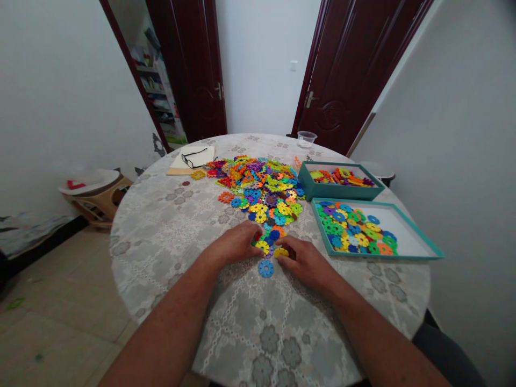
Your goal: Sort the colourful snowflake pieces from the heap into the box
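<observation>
Over the near end of a loose pile of plastic snowflake discs [271, 200], my two hands face each other. My left hand [238, 243] has curled fingers, with a yellow snowflake disc [263, 247] between thumb and fingertips; a bit of red shows beside the fingers. A second yellow disc [281, 252] is pinched in my right hand [303, 259], turned towards the left one. Between the hands lie several blue, green and orange discs, partly covered by the fingers. A light blue disc [266, 268] lies flat just in front of them.
To the right stand a teal box [342, 192] of mixed plastic pieces and a shallow teal-edged lid [417, 236] with round discs. Black glasses [188, 160] rest on paper at the back left. A clear plastic cup [307, 138] stands at the far edge of the round table [161, 242].
</observation>
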### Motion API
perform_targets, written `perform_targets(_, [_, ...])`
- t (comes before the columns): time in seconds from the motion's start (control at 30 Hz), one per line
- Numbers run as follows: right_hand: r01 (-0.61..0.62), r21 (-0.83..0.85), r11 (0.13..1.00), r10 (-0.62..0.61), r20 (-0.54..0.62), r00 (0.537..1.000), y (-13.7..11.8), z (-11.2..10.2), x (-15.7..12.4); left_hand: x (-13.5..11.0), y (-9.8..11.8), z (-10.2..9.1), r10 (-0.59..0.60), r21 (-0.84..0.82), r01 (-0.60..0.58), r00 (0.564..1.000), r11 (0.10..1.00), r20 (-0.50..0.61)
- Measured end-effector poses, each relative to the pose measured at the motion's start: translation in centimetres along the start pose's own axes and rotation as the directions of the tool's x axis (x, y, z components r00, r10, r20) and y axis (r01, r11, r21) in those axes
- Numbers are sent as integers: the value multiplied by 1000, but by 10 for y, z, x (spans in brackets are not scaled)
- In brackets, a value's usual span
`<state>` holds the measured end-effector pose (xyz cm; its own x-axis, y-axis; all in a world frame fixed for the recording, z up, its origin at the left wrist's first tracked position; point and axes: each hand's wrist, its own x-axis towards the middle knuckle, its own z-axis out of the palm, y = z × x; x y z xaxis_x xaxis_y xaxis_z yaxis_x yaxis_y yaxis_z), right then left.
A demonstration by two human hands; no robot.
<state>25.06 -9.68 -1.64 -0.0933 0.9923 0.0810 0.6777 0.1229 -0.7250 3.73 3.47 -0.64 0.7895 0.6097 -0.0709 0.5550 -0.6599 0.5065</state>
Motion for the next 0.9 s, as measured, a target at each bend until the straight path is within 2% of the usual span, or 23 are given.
perform_targets(0.13, [17,-39,999,-17,0,1000,-3,10,3,2,-1,5,19,-21,-18,999,1000,26])
perform_targets(0.3, [-26,-98,995,22,-44,999,-1,15,7,3,-4,10,5,-102,-3,1000,995,21])
perform_targets(0.5, [-42,-124,991,39,-30,999,-2,14,14,7,2,7,10,-38,-8,999,999,53])
perform_targets(0.6, [-50,-116,992,50,-3,999,-2,11,19,7,3,7,0,-19,1,998,1000,56])
perform_targets(0.8, [-23,-108,994,37,132,990,1,1,34,5,3,9,-5,-6,5,999,1000,41])
perform_targets(0.9, [-5,-124,992,24,149,989,2,1,35,4,6,8,0,-10,1,999,1000,35])
